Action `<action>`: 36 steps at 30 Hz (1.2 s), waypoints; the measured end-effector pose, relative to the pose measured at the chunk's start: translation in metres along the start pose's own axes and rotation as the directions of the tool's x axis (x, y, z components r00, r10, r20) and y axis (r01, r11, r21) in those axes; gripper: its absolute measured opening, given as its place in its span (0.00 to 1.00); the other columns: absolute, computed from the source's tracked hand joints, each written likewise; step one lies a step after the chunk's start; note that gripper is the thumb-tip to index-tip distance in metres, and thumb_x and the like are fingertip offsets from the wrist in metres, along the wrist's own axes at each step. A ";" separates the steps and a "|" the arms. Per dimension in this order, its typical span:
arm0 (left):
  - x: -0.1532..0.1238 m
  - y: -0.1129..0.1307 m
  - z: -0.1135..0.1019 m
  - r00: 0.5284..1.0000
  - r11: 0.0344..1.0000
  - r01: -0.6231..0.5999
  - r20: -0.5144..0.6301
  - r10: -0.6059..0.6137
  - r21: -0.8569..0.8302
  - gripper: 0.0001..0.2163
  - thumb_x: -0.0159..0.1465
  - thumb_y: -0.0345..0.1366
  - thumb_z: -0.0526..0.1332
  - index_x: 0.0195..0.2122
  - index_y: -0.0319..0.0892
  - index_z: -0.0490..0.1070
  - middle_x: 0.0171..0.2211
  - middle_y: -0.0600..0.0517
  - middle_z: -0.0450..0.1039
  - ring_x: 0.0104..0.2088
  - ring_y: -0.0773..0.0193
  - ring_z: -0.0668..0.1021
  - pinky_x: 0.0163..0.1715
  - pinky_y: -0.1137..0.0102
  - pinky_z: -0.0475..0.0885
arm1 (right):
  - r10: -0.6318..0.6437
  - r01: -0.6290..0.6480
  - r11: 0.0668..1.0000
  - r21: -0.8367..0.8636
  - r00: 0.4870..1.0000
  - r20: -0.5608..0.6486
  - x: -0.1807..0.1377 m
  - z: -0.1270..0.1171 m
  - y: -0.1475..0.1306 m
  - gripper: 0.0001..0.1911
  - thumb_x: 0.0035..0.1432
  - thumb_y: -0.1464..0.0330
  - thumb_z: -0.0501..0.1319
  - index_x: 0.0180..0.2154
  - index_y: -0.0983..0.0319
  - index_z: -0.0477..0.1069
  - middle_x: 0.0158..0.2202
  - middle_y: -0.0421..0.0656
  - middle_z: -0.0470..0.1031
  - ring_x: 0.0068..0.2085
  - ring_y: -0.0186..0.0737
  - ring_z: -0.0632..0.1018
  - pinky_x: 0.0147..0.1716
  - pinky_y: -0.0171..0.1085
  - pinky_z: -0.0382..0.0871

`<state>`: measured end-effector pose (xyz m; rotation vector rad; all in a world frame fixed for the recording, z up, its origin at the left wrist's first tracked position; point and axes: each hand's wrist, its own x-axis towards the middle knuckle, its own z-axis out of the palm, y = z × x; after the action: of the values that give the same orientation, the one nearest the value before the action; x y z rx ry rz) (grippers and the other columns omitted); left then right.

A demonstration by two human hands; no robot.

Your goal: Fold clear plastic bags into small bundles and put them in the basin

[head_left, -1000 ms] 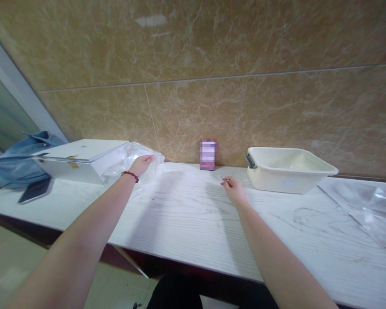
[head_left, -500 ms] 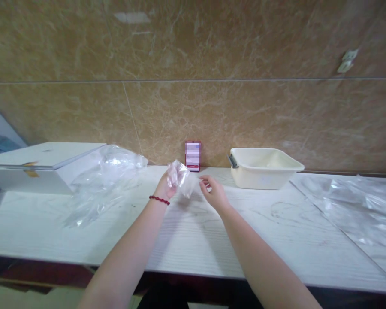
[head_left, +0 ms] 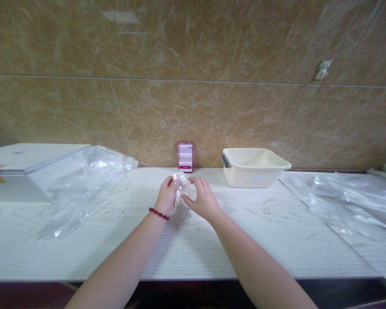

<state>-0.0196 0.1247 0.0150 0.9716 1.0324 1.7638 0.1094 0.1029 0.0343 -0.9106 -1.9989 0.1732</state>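
A small crumpled clear plastic bag is held between both hands above the white table. My left hand, with a red bead bracelet at the wrist, grips its left side with curled fingers. My right hand pinches its right side. The two hands meet at the middle of the table, just in front of a small red and white box that stands against the wall.
A cream plastic basin sits right of the box by the wall. A heap of clear plastic bags lies at the left beside a white box. More clear plastic sheeting covers the table's right end.
My left hand took one small bag from the heap at the left and carried it to the table's middle. My right hand moved in and took hold of it too.
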 end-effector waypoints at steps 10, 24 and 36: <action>-0.004 0.019 0.002 0.958 0.930 0.286 0.087 -0.273 -0.230 0.04 0.49 0.30 0.60 0.22 0.39 0.64 0.13 0.60 0.60 0.13 0.74 0.65 0.15 0.78 0.61 | 0.367 -0.354 0.910 0.215 0.930 -0.023 0.012 -0.004 0.022 0.08 0.52 0.64 0.50 0.29 0.61 0.64 0.28 0.41 0.72 0.31 0.34 0.72 0.30 0.32 0.64; 0.004 0.031 -0.017 0.875 0.845 0.470 0.261 -0.408 -0.254 0.20 0.48 0.51 0.58 0.36 0.42 0.65 0.31 0.51 0.69 0.31 0.62 0.74 0.30 0.63 0.69 | 0.509 -0.481 0.826 0.294 0.861 -0.023 0.015 -0.013 0.031 0.13 0.52 0.58 0.49 0.30 0.61 0.63 0.20 0.38 0.70 0.23 0.33 0.73 0.22 0.30 0.62; 0.013 0.010 -0.026 0.969 0.911 0.045 0.203 -0.139 0.410 0.15 0.43 0.33 0.64 0.33 0.38 0.67 0.28 0.52 0.69 0.28 0.69 0.71 0.31 0.72 0.65 | 0.502 -0.408 0.801 0.438 0.856 -0.121 0.021 -0.024 0.041 0.14 0.51 0.58 0.49 0.28 0.62 0.63 0.22 0.40 0.70 0.23 0.32 0.70 0.21 0.31 0.63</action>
<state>-0.0498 0.1269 0.0178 1.3220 1.2956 1.3462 0.1437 0.1411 0.0437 -1.0749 -1.4187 0.6935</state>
